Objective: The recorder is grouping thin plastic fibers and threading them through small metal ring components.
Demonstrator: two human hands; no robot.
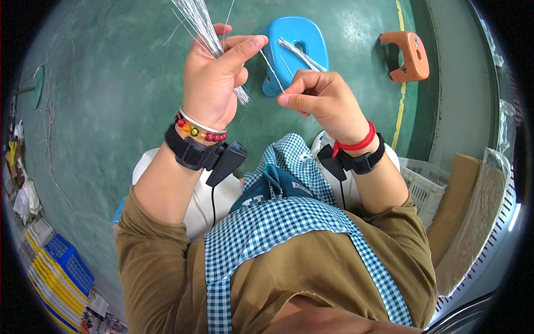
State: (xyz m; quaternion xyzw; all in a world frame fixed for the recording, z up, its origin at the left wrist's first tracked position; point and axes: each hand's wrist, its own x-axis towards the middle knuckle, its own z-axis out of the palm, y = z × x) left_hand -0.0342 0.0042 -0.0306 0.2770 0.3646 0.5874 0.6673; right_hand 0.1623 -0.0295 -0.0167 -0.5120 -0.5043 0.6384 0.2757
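My left hand [217,72] is closed round a bundle of thin silvery wires [203,25], which fans out above the fist and pokes out below it. Between its thumb and forefinger it also pinches one end of a twisted wire strand [271,68]. The strand slants down to my right hand [320,97], whose thumb and forefinger grip its lower end. Just beyond the hands, a second bunch of silvery wires [300,54] lies on a blue plastic stool [278,30]. A single wire also rests on the stool seat.
An orange stool [413,55] stands at the far right by a yellow floor line. White plastic crate [425,186] and cardboard [456,195] are at my right. Stacked yellow and blue crates [69,261] stand at the lower left, and a cord [49,150] trails over the green floor.
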